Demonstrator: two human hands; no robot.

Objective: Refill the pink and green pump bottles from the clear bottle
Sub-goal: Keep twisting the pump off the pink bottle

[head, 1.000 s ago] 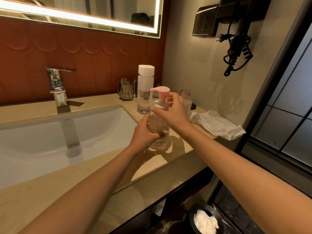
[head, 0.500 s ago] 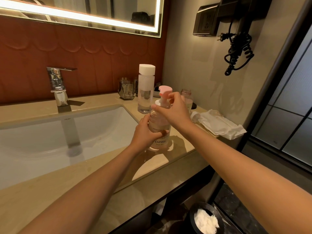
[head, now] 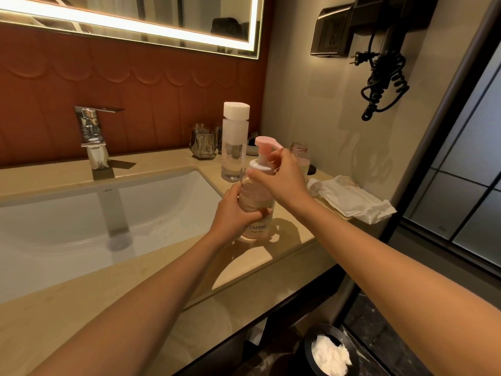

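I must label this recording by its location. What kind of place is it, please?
Most likely a hotel bathroom: a sink with a chrome faucet under a lit mirror, and a wall-mounted hair dryer with a coiled cord.

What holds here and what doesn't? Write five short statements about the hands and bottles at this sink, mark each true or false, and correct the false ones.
1. The left hand grips the body of the pink pump bottle. True.
2. The right hand hangs free and touches nothing. False: its fingers are curled round the pump's neck at the top of the pink pump bottle.
3. The clear bottle has its white cap on. True.
4. The clear bottle lies on its side. False: it stands upright on the counter, behind the pink pump bottle.
5. A white cloth lies on the counter to the right of the bottles. True.
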